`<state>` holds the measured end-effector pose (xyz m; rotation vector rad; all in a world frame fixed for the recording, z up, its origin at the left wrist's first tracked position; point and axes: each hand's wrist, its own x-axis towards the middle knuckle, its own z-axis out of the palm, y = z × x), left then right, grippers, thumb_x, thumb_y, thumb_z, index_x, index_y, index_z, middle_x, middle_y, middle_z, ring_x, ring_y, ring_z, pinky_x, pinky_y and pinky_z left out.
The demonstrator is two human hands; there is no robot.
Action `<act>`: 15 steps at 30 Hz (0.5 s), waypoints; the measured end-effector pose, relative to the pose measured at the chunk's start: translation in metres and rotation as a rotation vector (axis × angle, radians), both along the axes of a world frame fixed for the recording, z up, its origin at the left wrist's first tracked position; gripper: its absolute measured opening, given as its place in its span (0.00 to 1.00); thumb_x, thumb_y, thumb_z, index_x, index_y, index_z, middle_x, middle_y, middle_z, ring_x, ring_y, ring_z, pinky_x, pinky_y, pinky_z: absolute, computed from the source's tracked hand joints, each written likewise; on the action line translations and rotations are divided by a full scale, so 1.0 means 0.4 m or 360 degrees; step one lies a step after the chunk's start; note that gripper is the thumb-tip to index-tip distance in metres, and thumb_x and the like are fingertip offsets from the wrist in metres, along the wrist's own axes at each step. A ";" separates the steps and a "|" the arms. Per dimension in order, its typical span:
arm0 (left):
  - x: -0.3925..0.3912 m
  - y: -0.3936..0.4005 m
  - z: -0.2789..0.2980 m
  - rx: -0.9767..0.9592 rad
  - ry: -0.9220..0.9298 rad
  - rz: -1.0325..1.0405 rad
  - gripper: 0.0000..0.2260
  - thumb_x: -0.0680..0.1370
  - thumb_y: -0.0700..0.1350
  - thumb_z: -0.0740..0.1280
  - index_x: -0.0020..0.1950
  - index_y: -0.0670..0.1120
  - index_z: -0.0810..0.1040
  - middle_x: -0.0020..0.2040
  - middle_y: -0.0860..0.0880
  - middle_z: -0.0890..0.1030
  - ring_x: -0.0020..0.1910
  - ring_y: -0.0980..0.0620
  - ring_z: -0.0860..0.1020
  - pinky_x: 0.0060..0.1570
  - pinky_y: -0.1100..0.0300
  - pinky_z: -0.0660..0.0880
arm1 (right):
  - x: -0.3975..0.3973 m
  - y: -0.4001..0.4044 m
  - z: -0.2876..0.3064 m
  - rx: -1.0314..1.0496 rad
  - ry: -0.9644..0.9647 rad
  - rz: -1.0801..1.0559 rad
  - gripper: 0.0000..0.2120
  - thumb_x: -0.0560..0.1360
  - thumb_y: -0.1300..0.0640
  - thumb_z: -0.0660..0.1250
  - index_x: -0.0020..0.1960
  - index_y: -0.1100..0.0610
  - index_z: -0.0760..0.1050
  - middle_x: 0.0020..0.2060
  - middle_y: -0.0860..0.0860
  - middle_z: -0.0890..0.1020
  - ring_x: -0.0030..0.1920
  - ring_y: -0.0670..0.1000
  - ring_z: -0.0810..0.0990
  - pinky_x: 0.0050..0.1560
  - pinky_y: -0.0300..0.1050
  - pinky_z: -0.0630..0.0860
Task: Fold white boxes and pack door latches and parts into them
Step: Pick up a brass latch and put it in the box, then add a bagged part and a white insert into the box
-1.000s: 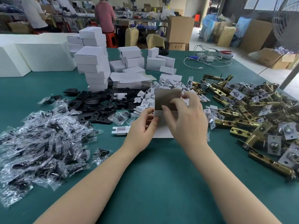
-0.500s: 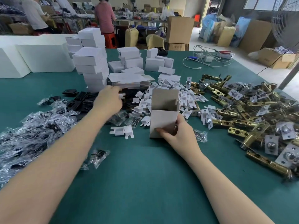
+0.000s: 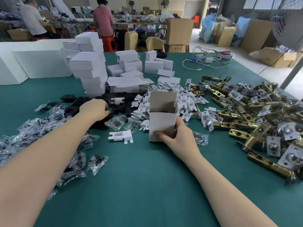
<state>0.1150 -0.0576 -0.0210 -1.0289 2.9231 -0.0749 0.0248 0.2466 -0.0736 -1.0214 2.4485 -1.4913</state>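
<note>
Box standing open, left hand digging.
I'm gripping the upright white box (image 3: 161, 126) with my right hand (image 3: 177, 138); my left hand (image 3: 95, 110) is curling into the black parts (image 3: 82, 102), grasp unclear.

A packing workshop or small factory floor. A large green-covered worktable (image 3: 147, 185) is heaped with brass door latches (image 3: 255, 115), stacked white boxes (image 3: 90, 69) and bagged parts (image 3: 32, 128). Behind it, 2 people (image 3: 103, 18) work at cluttered benches, with brown cardboard cartons (image 3: 178, 31) and filled sacks (image 3: 226, 36) on the concrete floor.
</note>
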 end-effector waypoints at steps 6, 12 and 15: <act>-0.003 0.001 0.021 -0.0339 -0.0031 0.0018 0.13 0.79 0.36 0.61 0.60 0.43 0.79 0.54 0.40 0.79 0.51 0.38 0.78 0.43 0.49 0.75 | -0.002 -0.001 -0.003 0.0015 -0.0038 0.0009 0.24 0.70 0.43 0.74 0.61 0.38 0.65 0.48 0.39 0.80 0.41 0.37 0.76 0.37 0.33 0.68; -0.001 0.021 0.047 0.1262 0.1383 0.0401 0.09 0.82 0.40 0.64 0.60 0.44 0.79 0.58 0.43 0.81 0.53 0.44 0.80 0.50 0.50 0.79 | -0.006 0.000 -0.008 0.0012 -0.0046 0.0008 0.27 0.70 0.43 0.73 0.65 0.41 0.67 0.48 0.38 0.79 0.41 0.36 0.74 0.36 0.32 0.67; -0.005 0.049 0.056 0.1956 0.1600 0.0554 0.03 0.81 0.42 0.66 0.52 0.49 0.77 0.49 0.48 0.82 0.43 0.51 0.81 0.35 0.58 0.79 | -0.006 0.000 -0.008 0.0016 -0.0042 0.0001 0.27 0.70 0.43 0.73 0.65 0.40 0.66 0.48 0.38 0.79 0.41 0.35 0.75 0.36 0.30 0.66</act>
